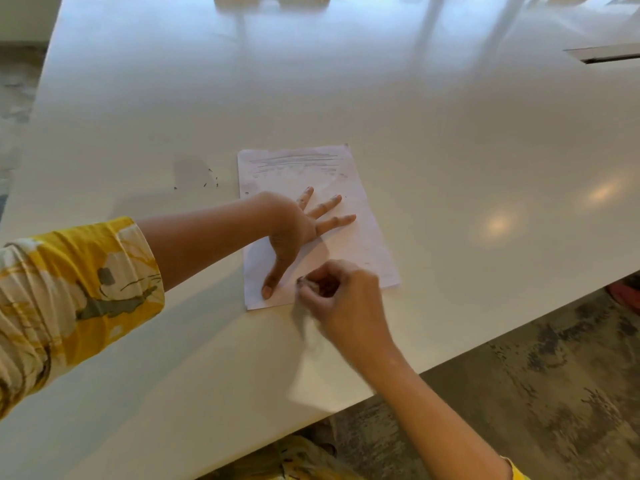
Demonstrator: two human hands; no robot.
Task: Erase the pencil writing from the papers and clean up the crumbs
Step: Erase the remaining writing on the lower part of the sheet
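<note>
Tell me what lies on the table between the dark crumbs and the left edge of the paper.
Nothing: in the head view the white table is bare between the crumbs and the paper.

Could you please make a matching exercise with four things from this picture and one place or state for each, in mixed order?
Things:
1. left hand
2. right hand
3. pencil lines
4. crumbs

Places or states:
A. on the table, left of the paper
B. fingers curled round an eraser
C. spread flat on the paper
D. at the paper's far end

Pairs: 1-C, 2-B, 3-D, 4-A
</note>
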